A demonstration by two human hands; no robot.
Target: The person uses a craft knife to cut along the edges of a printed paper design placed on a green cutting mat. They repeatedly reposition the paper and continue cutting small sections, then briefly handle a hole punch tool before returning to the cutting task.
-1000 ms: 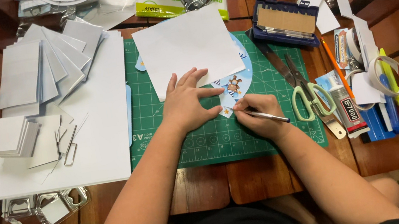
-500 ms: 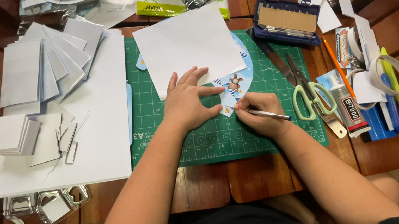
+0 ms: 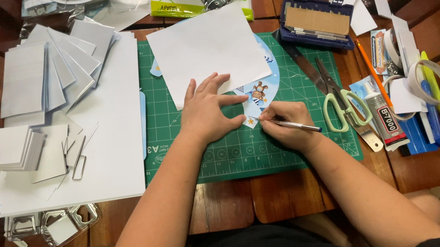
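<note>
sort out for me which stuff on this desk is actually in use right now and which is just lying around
In use:
- left hand, pressing down the printed blue card
- right hand, holding a slim knife or pen at the card's edge
- green cutting mat, under the card

Lying about:
- green-handled scissors
- glue tube
- tape roll
- blue blade box
- white card stacks

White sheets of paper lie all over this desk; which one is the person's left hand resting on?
The single square white sheet lying on the green cutting mat; the left hand presses its lower edge. The other sheets are stacked or fanned out off the mat, at the left.
</note>
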